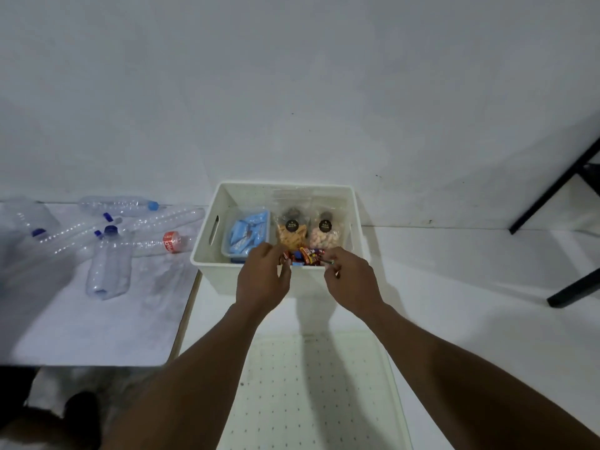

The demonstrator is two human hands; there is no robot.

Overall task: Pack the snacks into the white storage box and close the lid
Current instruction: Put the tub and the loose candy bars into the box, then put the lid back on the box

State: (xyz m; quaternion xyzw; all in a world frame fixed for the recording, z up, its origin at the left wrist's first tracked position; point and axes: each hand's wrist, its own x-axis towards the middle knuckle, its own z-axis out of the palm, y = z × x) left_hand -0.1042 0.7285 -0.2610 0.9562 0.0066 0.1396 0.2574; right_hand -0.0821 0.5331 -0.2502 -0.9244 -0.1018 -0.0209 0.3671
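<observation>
The white storage box [207,254] stands open on the white table against the wall. Inside it a clear tub of blue packets [248,233] sits at the left, with a bag of orange snacks [291,236] and a bag of pink snacks [325,237] upright beside it. A bunch of small red and blue snack packets [306,255] hangs over the box's near rim. My left hand [261,280] grips its left end and my right hand [352,280] pinches its right end. The white perforated lid [311,391] lies flat on the table in front of the box, between my forearms.
Several empty clear plastic bottles [110,264] lie on a lower white board at the left, one with a red label [172,241]. Black furniture legs [558,190] stand at the right by the wall. A dark object [81,414] lies on the floor at the bottom left.
</observation>
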